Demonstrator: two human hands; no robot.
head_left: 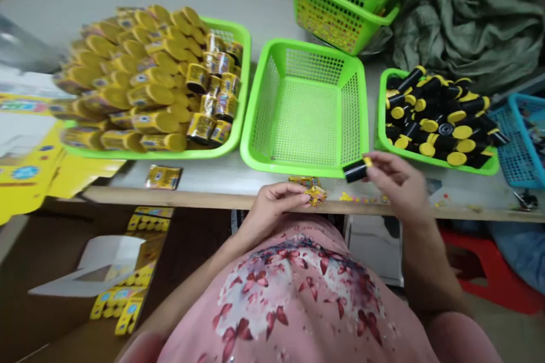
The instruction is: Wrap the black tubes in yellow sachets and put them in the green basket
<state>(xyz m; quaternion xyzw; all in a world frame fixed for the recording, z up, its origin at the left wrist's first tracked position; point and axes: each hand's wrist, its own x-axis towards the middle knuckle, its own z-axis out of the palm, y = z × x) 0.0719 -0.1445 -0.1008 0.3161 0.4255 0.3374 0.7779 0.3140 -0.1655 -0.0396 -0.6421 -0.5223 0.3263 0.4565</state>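
My right hand (398, 184) pinches a small black cylinder with a yellow cap (355, 171) by its capped end. The cylinder is tilted, close to the front right corner of the middle green basket (303, 169). My left hand (281, 201) is closed on a crinkled yellow printed wrapper (315, 196) at the table's front edge. Just behind it lies another yellow wrapper (304, 181). To the right, a green basket (443, 160) is heaped with black cylinders with yellow caps (445, 119).
A large green basket (244, 96) on the left is piled with yellow-wrapped containers (140, 79). A flat gold wrapper (163, 177) lies before it. Stacked green baskets (340, 8) stand behind, a blue basket (522, 150) far right. Below left is an open cardboard box (55, 255).
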